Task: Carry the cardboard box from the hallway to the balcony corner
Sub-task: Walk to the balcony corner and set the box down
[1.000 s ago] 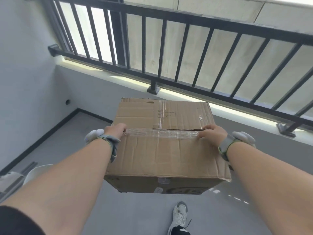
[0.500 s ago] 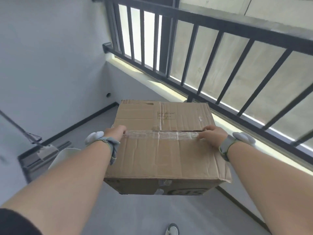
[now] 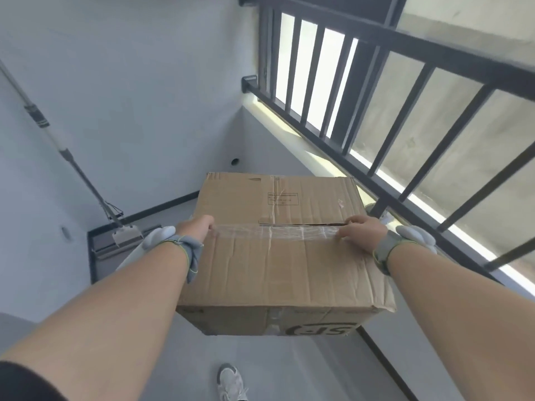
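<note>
At the far left a mop [image 3: 86, 180] leaned against the grey wall [image 3: 130, 82], its head resting in a low floor tray [image 3: 95, 256] near the foot of that wall; just to the right of it the left hand [image 3: 194, 228] was clamped on the left upper edge of the cardboard box [image 3: 278, 256], thumb on top, the other fingers hidden down the side. The box hung in the air at about waist height, well clear of the floor [image 3: 289, 369], level, with its clear tape seam running between the two hands; the right hand [image 3: 363, 231] gripped the right upper edge in the same way. Further right the dark railing [image 3: 405, 117] ran back to meet the wall, and the corner lay straight ahead beyond the box. The carry looked nearly done, the last approach in hand; a shoe [image 3: 231, 383] showed below. The next move probably called for a step or two forward, then a bend to lower the box flat into the corner, clear of the mop tray and the sill.
</note>
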`<state>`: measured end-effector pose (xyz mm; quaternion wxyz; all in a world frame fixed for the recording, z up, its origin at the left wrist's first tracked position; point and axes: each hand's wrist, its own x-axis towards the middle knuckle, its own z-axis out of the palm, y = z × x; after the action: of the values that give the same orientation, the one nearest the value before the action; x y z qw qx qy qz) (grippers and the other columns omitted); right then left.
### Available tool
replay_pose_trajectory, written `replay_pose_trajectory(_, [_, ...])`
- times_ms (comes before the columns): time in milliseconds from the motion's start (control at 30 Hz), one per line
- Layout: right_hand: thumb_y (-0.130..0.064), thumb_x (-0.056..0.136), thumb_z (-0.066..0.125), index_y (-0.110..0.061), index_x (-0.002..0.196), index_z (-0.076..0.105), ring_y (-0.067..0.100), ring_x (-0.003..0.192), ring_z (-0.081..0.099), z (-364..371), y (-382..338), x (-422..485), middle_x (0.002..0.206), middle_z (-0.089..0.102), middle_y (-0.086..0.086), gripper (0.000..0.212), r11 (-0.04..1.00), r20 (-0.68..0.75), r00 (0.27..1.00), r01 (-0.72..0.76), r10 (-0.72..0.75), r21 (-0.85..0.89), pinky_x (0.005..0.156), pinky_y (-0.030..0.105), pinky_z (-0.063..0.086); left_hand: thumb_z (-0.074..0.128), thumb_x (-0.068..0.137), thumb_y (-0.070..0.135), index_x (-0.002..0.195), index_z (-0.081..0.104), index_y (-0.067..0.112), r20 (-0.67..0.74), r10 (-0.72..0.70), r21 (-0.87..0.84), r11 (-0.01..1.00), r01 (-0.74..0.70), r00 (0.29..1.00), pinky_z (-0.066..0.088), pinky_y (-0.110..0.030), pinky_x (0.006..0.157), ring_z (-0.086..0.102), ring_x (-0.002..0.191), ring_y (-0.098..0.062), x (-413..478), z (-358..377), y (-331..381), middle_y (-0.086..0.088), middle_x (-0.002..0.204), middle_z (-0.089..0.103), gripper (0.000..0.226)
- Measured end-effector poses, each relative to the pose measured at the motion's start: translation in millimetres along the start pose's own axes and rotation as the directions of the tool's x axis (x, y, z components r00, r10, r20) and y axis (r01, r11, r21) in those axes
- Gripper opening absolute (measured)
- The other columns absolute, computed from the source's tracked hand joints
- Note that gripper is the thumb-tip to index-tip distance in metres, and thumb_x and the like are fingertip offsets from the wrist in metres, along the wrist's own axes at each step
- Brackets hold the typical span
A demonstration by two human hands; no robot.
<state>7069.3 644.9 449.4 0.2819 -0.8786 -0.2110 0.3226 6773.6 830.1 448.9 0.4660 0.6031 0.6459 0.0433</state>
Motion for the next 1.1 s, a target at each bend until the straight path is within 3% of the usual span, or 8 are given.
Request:
replay_pose_trajectory(167, [-0.027,0.065,0.074,-0.024,0.111,0.064,0.022,0.092,0.051,15.7,-43.6,34.8,0.103,0.057,0.002,0.047,0.999,0.021,0.999,0.034,-0.033,-0.023,0.074,0.027,0.038,0.049,0.055,0.041,0.065,0.048,0.015,0.000,-0.020,-0.075,0.997,0.020,1.000,0.037,-0.040,0.078,0.050,0.078,-0.028,47.8,-22.5,11.6,-0.002,0.071,0.046,0.028])
replay_pose_trajectory(267, [-0.028,0.065,0.073,-0.025,0.111,0.064,0.021,0.093,0.051,24.0,-70.5,55.2,0.104,0.057,0.001,0.048,0.999,0.015,0.999,0.044,-0.044,-0.026,0.074,0.027,0.037,0.051,0.064,0.037,0.058,0.045,0.016,-0.024,0.002,-0.106,0.994,-0.004,1.000,0.033,-0.031,0.060,0.049,0.064,-0.025,65.1,-40.5,24.0,-0.008,0.052,0.049,0.023])
replay_pose_trajectory(333, [-0.028,0.064,0.073,-0.025,0.112,0.065,0.021,0.092,0.052,32.4,-87.5,69.0,0.106,0.058,0.001,0.050,0.999,0.002,0.999,0.045,-0.045,-0.013,0.071,0.026,0.037,0.054,0.071,0.032,0.058,0.044,0.015,-0.064,-0.003,-0.134,0.991,-0.005,0.998,0.028,-0.031,0.053,0.046,0.058,-0.021,81.8,-52.1,32.7,-0.005,0.054,0.050,0.023])
replay_pose_trajectory(433, [-0.028,0.062,0.073,-0.025,0.113,0.066,0.020,0.090,0.052,42.6,-107.1,85.8,0.105,0.059,0.000,0.051,0.999,-0.021,0.999,0.044,-0.044,0.003,0.067,0.024,0.037,0.054,0.076,0.030,0.065,0.047,0.012,-0.082,-0.030,-0.135,0.991,0.018,0.996,0.032,-0.033,0.060,0.045,0.062,-0.022,103.3,-65.5,45.0,-0.004,0.069,0.046,0.023])
replay_pose_trajectory(567, [-0.029,0.063,0.073,-0.025,0.114,0.065,0.019,0.090,0.051,53.5,-135.0,108.7,0.104,0.057,0.000,0.052,0.999,0.000,0.999,0.049,-0.049,0.005,0.068,0.024,0.036,0.054,0.077,0.031,0.091,0.052,0.006,-0.091,-0.049,-0.114,0.993,0.038,0.995,0.035,-0.034,0.064,0.046,0.062,-0.022,128.9,-82.8,58.6,-0.002,0.069,0.045,0.028])
replay_pose_trajectory(700, [-0.028,0.064,0.072,-0.025,0.116,0.064,0.020,0.092,0.049,55.8,-159.3,136.1,0.104,0.054,0.000,0.053,0.997,0.014,0.997,0.072,-0.072,-0.014,0.075,0.026,0.035,0.055,0.075,0.032,0.090,0.054,0.005,-0.128,-0.074,-0.099,0.993,0.062,0.989,0.032,-0.030,0.054,0.046,0.060,-0.023,150.0,-94.7,74.0,-0.004,0.067,0.046,0.031])
replay_pose_trajectory(867, [-0.023,0.066,0.073,-0.021,0.116,0.065,0.011,0.075,0.051,54.9,-187.3,178.7,0.101,0.059,0.002,0.051,0.992,0.065,0.989,0.130,-0.130,0.005,0.056,0.019,0.036,0.055,0.078,0.030,0.091,0.053,0.005,-0.130,-0.103,-0.148,0.985,0.084,0.986,0.030,-0.030,0.053,0.043,0.058,-0.022,180.6,-98.0,93.7,-0.004,0.066,0.044,0.029])
replay_pose_trajectory(1100, [-0.023,0.067,0.072,-0.021,0.114,0.066,0.024,0.092,0.057,46.3,-230.8,247.0,0.103,0.062,0.006,0.047,0.981,0.160,0.969,0.194,-0.189,-0.017,0.074,0.027,0.044,0.055,0.083,0.026,0.092,0.047,0.003,-0.179,-0.252,-0.209,0.954,0.214,0.951,0.029,-0.031,0.054,0.041,0.059,-0.025,215.0,-93.2,129.3,-0.007,0.075,0.048,0.026])
